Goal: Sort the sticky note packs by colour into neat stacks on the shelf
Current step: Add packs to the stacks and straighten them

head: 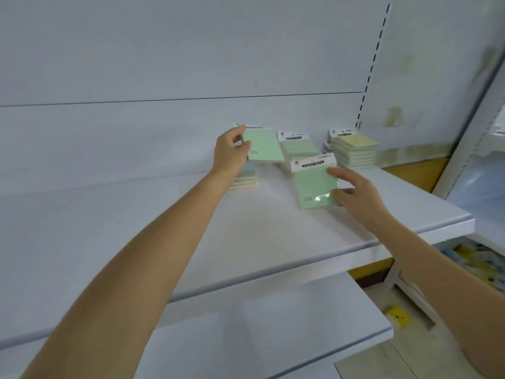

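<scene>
My left hand (231,151) grips a green sticky note pack (263,146) by its left edge and holds it above a multicoloured stack (246,180) on the white shelf (246,228). My right hand (352,191) grips another green pack (315,188) with a white "sticky note" header, tilted just above the shelf. Behind it sits a green-topped stack (299,150). Further right stands a yellow-topped stack (354,153).
A white back panel rises behind the shelf, with a slotted upright (369,77) at the right. A lower white shelf (273,324) juts out below. At the far right are another shelf unit and a small yellow item (397,318) on the floor.
</scene>
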Motion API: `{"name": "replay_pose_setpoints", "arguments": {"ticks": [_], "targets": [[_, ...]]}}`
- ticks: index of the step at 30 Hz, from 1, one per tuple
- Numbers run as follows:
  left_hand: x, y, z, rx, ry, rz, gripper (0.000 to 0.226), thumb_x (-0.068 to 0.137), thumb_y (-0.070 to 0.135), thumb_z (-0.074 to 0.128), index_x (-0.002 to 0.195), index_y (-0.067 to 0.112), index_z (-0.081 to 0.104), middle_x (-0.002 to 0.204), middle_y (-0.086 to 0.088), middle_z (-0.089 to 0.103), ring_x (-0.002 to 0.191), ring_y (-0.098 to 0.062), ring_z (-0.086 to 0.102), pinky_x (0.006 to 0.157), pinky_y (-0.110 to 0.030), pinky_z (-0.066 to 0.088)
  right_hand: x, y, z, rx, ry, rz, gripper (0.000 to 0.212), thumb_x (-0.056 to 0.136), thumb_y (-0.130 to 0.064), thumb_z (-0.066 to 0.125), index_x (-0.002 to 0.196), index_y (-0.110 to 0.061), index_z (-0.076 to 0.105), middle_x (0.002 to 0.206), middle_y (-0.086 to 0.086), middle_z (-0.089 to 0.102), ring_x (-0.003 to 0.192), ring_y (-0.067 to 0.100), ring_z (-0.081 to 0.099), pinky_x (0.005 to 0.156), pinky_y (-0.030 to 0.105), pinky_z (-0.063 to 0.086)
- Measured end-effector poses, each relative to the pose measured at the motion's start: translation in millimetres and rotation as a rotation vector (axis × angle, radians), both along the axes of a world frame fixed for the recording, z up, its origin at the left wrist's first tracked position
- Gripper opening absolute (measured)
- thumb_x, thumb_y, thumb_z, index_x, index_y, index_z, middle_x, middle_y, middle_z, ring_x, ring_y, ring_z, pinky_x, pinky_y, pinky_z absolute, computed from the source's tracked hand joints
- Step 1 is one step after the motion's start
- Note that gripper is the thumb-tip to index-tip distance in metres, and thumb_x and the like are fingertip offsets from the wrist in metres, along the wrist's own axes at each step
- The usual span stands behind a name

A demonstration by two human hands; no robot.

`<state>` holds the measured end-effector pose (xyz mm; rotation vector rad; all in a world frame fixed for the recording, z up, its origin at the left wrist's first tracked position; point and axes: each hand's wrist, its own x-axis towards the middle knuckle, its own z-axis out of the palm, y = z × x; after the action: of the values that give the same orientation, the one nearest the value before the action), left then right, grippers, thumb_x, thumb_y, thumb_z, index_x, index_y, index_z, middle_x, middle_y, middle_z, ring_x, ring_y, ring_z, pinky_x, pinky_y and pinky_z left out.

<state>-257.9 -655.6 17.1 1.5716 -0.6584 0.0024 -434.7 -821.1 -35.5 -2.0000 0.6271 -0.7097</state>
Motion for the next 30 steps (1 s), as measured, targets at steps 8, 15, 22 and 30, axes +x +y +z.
{"name": "replay_pose_setpoints", "arguments": {"ticks": [8, 15, 22, 30], "targets": [[35.1, -106.4, 7.5, 0.196, -0.113, -0.017, 0.017, 0.087, 0.003, 0.047, 0.097, -0.003, 0.058, 0.089, -0.024, 0.059, 0.087, -0.04, 0.055, 0.081, -0.038, 0.049, -0.7, -70.2, 4.7, -0.104, 0.007, 0.009, 0.045, 0.087, -0.008, 0.054, 0.12, -0.038, 0.052, 0.098, 0.003, 0.063, 0.078, 0.018, 0.065, 0.075, 0.024, 0.05], [38.5, -138.3, -14.2, 0.603, -0.348, 0.097, 0.035, 0.091, 0.008, 0.04, 0.057, 0.012, 0.034, 0.1, -0.036, 0.059, 0.095, -0.042, 0.055, 0.08, -0.04, 0.037, 42.1, -117.4, 36.5, 0.003, -0.181, 0.071, 0.046, 0.088, -0.002, 0.051, 0.13, -0.02, 0.048, 0.125, -0.005, 0.048, 0.086, 0.011, 0.058, 0.078, 0.026, 0.051], [35.6, -121.6, -12.3, 0.626, -0.366, 0.233, 0.035, 0.096, 0.021, 0.04, 0.114, -0.002, 0.058, 0.113, -0.028, 0.062, 0.107, -0.039, 0.056, 0.09, -0.036, 0.04, 115.7, -121.1, 61.2, 0.018, -0.133, 0.25, 0.046, 0.089, -0.001, 0.047, 0.133, -0.008, 0.043, 0.134, 0.005, 0.049, 0.077, 0.013, 0.059, 0.082, 0.034, 0.056], [32.2, -52.9, -27.1, 0.651, -0.384, 0.51, 0.031, 0.094, 0.022, 0.044, 0.119, 0.012, 0.061, 0.118, -0.02, 0.062, 0.107, -0.035, 0.058, 0.095, -0.04, 0.045, 143.7, -115.1, 50.1, -0.516, 0.158, 0.211, 0.032, 0.087, -0.015, 0.042, 0.109, 0.001, 0.06, 0.109, 0.022, 0.064, 0.101, 0.038, 0.054, 0.09, 0.034, 0.035]]}}
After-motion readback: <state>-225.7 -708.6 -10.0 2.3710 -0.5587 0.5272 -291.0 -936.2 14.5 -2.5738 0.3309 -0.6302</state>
